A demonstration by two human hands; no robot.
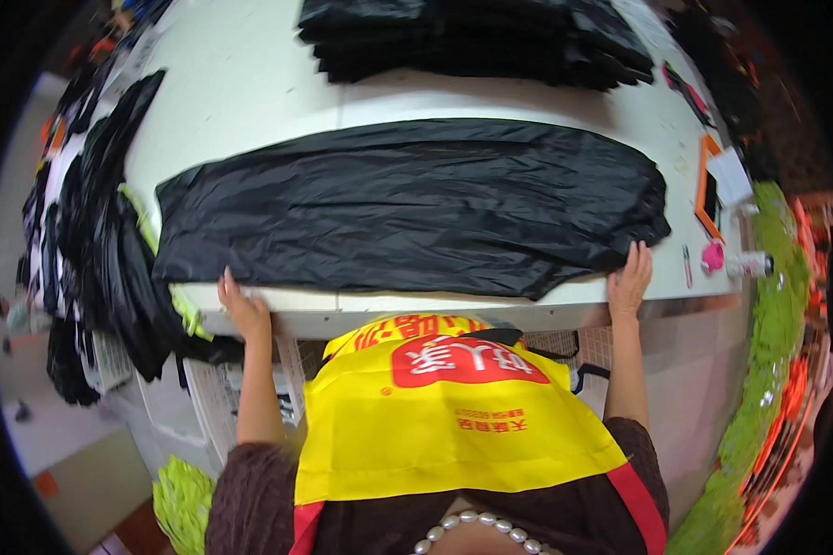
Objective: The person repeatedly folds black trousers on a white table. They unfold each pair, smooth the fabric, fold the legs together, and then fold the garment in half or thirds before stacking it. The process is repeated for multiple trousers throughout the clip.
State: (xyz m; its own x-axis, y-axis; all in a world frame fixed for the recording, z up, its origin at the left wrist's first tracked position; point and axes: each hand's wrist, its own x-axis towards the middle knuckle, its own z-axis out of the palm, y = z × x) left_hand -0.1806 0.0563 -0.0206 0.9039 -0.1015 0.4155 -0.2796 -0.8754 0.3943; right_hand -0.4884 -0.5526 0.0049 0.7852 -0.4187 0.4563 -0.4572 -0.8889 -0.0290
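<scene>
A pair of black trousers [407, 208], thin and shiny, lies folded lengthwise across the white table [241, 102]. Its gathered end is on the right, and creases run along the cloth. My left hand [244, 310] is open at the near edge of the trousers, close to their left end, with the index finger stretched forward. Near the gathered end, my right hand [630, 282] is open too, its fingertips touching the lower right edge of the cloth. Neither hand grips anything that I can see.
A thick stack of folded black garments [477, 42] lies at the far side. Black cloth [111, 231] hangs over the left edge. On the right are an orange-framed object [706, 190], a pink item [713, 257] and a small bottle [750, 265]. Lime-green cloth [759, 370] is piled beyond.
</scene>
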